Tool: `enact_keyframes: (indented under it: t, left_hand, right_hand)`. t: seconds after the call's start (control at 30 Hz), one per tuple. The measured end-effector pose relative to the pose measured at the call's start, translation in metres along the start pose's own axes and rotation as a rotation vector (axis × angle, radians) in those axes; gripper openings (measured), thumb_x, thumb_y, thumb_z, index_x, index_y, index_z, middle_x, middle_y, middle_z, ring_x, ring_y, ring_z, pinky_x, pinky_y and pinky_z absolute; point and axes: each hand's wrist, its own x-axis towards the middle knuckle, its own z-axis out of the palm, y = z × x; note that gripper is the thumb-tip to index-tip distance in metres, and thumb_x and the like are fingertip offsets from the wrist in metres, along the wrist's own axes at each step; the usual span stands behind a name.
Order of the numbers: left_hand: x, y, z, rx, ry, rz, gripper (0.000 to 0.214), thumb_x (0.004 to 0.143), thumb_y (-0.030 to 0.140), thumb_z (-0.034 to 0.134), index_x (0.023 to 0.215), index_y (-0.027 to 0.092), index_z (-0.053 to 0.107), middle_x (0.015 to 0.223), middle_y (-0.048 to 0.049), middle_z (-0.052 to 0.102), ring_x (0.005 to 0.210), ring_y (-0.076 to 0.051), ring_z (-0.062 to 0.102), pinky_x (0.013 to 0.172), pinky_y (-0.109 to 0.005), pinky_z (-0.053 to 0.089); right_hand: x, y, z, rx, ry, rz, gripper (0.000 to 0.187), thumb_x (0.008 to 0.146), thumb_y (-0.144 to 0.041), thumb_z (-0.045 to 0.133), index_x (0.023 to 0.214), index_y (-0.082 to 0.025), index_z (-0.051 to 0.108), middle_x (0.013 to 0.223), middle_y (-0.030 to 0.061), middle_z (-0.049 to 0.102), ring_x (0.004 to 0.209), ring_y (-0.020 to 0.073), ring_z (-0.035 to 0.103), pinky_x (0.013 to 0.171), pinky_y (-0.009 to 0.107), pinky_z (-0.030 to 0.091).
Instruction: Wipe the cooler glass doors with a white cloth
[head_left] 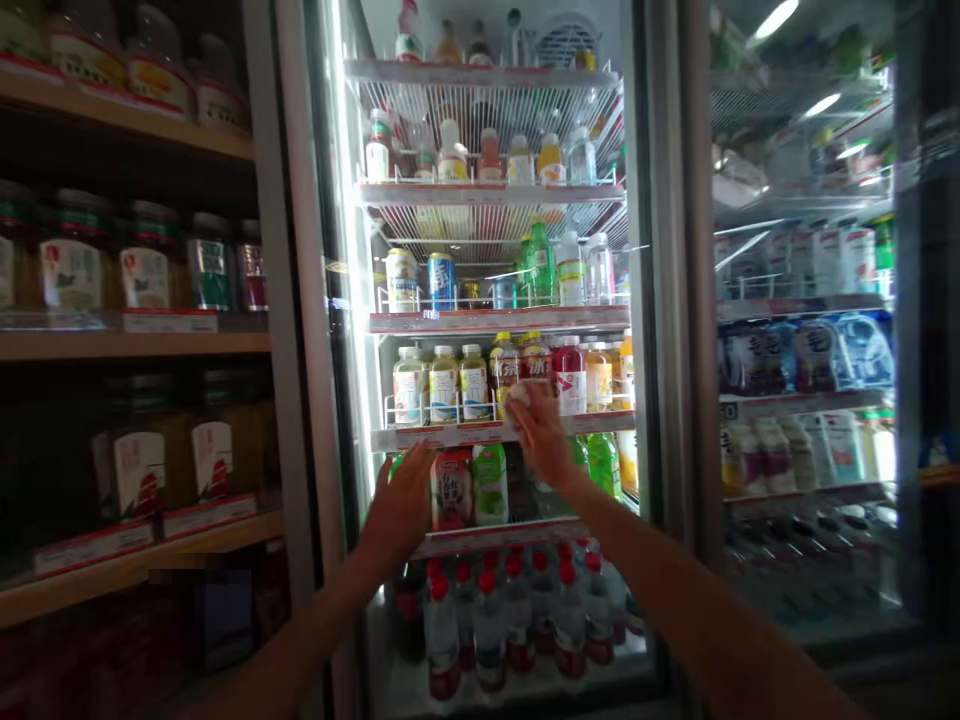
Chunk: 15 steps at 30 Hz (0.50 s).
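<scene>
My right hand point(541, 435) is closed on a small pale cloth point(519, 398), partly hidden by my fingers. It is at the front of a lit fridge shelf, before iced-tea bottles with yellow caps point(504, 362). My left hand point(405, 500) is raised at the left, thumb and fingers apart, with nothing in it. Its fingertips are at the shelf's front edge point(457, 434); whether they touch it I cannot tell. Just behind stand small bottles with pale caps point(443, 385). Below, between my hands, are a red bottle point(451, 490) and a green bottle point(490, 485).
Wire shelves above hold more bottles and cans point(441, 280). Red-capped clear bottles point(489, 625) crowd the fridge floor. A metal door frame point(664, 300) stands at the right, beside another fridge section. Wooden shelves point(135, 345) with jars are at the left.
</scene>
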Motion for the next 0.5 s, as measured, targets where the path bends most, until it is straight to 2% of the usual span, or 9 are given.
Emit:
enact_keyframes:
  t: [0.07, 0.13, 0.2, 0.27, 0.37, 0.43, 0.5]
  left_hand:
    - [0.022, 0.026, 0.006, -0.2, 0.049, 0.03, 0.057, 0.082, 0.012, 0.034, 0.139, 0.017, 0.032, 0.144, -0.0101, 0.038, 0.133, -0.02, 0.034, 0.11, -0.043, 0.03]
    - [0.041, 0.047, 0.018, -0.388, 0.086, -0.053, 0.057, 0.086, 0.016, 0.033, 0.142, 0.018, 0.024, 0.143, -0.0097, 0.039, 0.131, -0.018, 0.037, 0.107, -0.041, 0.035]
    - [0.053, 0.061, 0.034, -0.51, 0.118, -0.164, 0.056, 0.088, 0.02, 0.032, 0.143, 0.019, 0.021, 0.143, -0.01, 0.039, 0.13, -0.018, 0.039, 0.106, -0.04, 0.037]
    - [0.059, 0.068, 0.05, -0.537, 0.141, -0.195, 0.053, 0.089, 0.021, 0.032, 0.142, 0.02, 0.025, 0.145, -0.0098, 0.036, 0.133, -0.019, 0.035, 0.107, -0.039, 0.036]
    - [0.065, 0.076, 0.066, -0.412, 0.179, -0.156, 0.05, 0.09, 0.023, 0.036, 0.139, 0.02, 0.033, 0.147, -0.0097, 0.032, 0.136, -0.02, 0.028, 0.11, -0.041, 0.031]
    - [0.073, 0.084, 0.071, -0.29, 0.221, -0.166, 0.051, 0.089, 0.029, 0.04, 0.138, 0.018, 0.032, 0.147, -0.0127, 0.032, 0.137, -0.023, 0.026, 0.11, -0.046, 0.028]
    - [0.085, 0.096, 0.075, -0.193, 0.271, -0.203, 0.057, 0.088, 0.035, 0.044, 0.139, 0.013, 0.03, 0.147, -0.0177, 0.028, 0.138, -0.027, 0.022, 0.11, -0.051, 0.025]
  right_hand:
    - [0.001, -0.026, 0.013, 0.063, -0.06, -0.094, 0.049, 0.081, -0.01, 0.046, 0.128, -0.024, 0.048, 0.145, 0.0074, 0.033, 0.138, 0.0198, 0.024, 0.108, 0.042, 0.035]
    - [-0.001, -0.043, 0.018, 0.133, -0.122, -0.12, 0.05, 0.08, -0.012, 0.047, 0.129, -0.019, 0.046, 0.145, 0.0105, 0.035, 0.139, 0.0196, 0.019, 0.109, 0.043, 0.032]
    - [-0.005, -0.044, 0.014, 0.193, -0.226, -0.179, 0.05, 0.077, -0.015, 0.05, 0.127, -0.015, 0.048, 0.148, 0.0142, 0.028, 0.141, 0.0234, 0.009, 0.111, 0.048, 0.025]
    - [-0.013, -0.031, 0.001, 0.193, -0.359, -0.273, 0.049, 0.074, -0.017, 0.055, 0.123, -0.017, 0.053, 0.151, 0.0131, 0.019, 0.142, 0.0274, 0.004, 0.112, 0.052, 0.018]
    - [-0.026, -0.001, -0.026, 0.113, -0.498, -0.394, 0.053, 0.072, -0.02, 0.058, 0.125, -0.024, 0.053, 0.153, 0.009, 0.015, 0.142, 0.0285, 0.005, 0.112, 0.056, 0.005]
    - [-0.033, 0.019, -0.042, 0.068, -0.504, -0.479, 0.055, 0.073, -0.023, 0.058, 0.127, -0.029, 0.05, 0.153, 0.0058, 0.019, 0.142, 0.0263, 0.008, 0.112, 0.055, 0.002]
    - [-0.036, 0.037, -0.053, -0.003, -0.41, -0.44, 0.052, 0.078, -0.025, 0.054, 0.129, -0.031, 0.048, 0.152, 0.0042, 0.021, 0.141, 0.024, 0.011, 0.113, 0.053, 0.003]
